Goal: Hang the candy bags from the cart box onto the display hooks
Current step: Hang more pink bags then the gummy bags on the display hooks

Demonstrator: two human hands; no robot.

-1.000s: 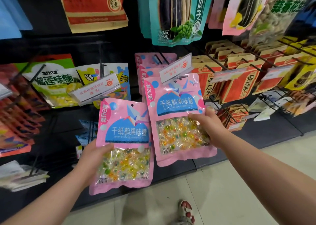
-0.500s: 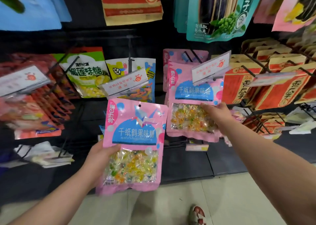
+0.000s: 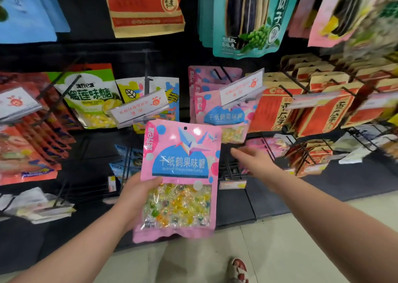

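Let go of the hung candy bag since half a second ago and drew the right hand down off it; brought the held candy bag across, so that its top right corner now overlaps the hung one's lower left in view. Right hand now empty, fingers loose and outstretched, blurred, tips pointing left toward the held bag's right edge but clear of it. Just above those fingers, apart from them: hung candy bag on its display hook, top part behind a white price tag, more pink bags of the same kind behind. Gripping the held candy bag with the left hand at its left edge, thumb pressed across the front at the top of the clear window, remaining fingers hidden behind the pack. Upright, print facing the camera, punched hole well above the thumb, on no hook. Up and left of the left fingers: green durian candy bag beside a second price tag. Right of the right fingers: red-and-tan packs on hooks. Below both hands: pale floor and a sandalled foot.
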